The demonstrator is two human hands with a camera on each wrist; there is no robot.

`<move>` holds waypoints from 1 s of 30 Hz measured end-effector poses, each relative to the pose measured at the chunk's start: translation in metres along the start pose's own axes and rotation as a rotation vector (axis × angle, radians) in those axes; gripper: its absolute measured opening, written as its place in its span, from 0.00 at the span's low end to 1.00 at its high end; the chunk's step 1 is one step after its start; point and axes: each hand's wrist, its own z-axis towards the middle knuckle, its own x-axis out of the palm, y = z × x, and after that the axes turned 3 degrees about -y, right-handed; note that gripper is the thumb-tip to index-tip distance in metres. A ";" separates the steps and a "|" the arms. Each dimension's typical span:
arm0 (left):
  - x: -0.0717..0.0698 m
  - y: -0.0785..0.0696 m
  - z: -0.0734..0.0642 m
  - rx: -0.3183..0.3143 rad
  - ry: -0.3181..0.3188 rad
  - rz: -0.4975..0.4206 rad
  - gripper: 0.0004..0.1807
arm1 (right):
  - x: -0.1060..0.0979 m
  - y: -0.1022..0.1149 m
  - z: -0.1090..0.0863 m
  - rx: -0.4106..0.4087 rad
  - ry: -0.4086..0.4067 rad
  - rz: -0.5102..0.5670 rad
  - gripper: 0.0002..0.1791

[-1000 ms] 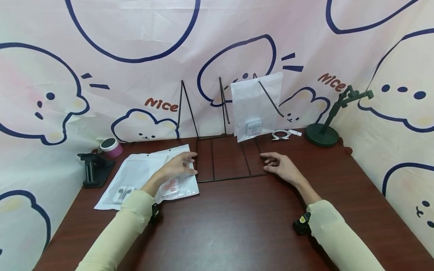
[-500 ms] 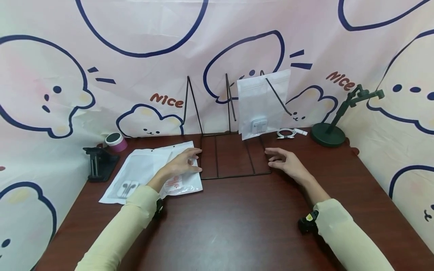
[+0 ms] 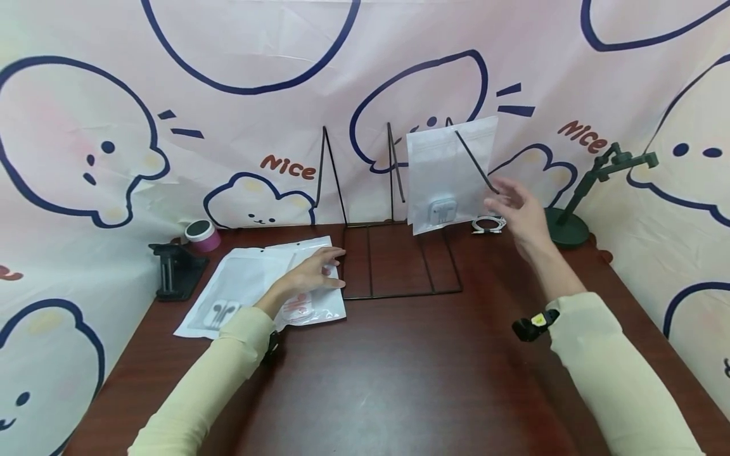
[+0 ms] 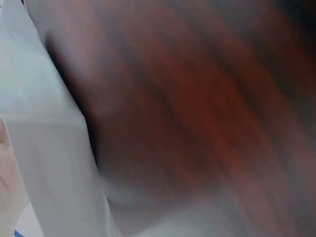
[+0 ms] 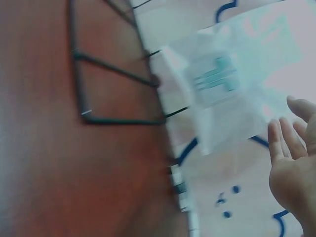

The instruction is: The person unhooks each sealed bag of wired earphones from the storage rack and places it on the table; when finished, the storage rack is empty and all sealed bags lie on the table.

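Observation:
In the head view, my left hand (image 3: 310, 272) lies with loosely bent fingers over white zip pouches (image 3: 251, 269), its fingertips at the left side of a black wire rack (image 3: 370, 266). One pouch shows white earphones (image 3: 221, 313) through its front. A further pouch (image 3: 430, 164) hangs on the rack's right hook (image 3: 476, 162), with a small white item (image 3: 443, 210) at its bottom. My right hand (image 3: 520, 212) is raised beside this pouch, fingers spread around the hook's lower tip. The right wrist view shows the right hand (image 5: 296, 153) with fingers extended near the pouch's edge.
A white cable (image 3: 487, 224) lies behind the right hand, partly hidden. A dark green stand (image 3: 564, 227) is at the back right. On the left are a black stand (image 3: 171, 272) and a pink, white-rimmed jar (image 3: 202, 234). A patterned cloth backs the brown table (image 3: 371, 380).
My right hand has left the rack's right side and risen up and right to the hook holding the pouch. The left hand stays at the rack's left side. The head view has shifted slightly.

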 end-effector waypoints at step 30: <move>0.000 0.004 0.002 -0.002 0.000 0.014 0.45 | 0.013 0.083 0.032 0.013 -0.133 0.208 0.31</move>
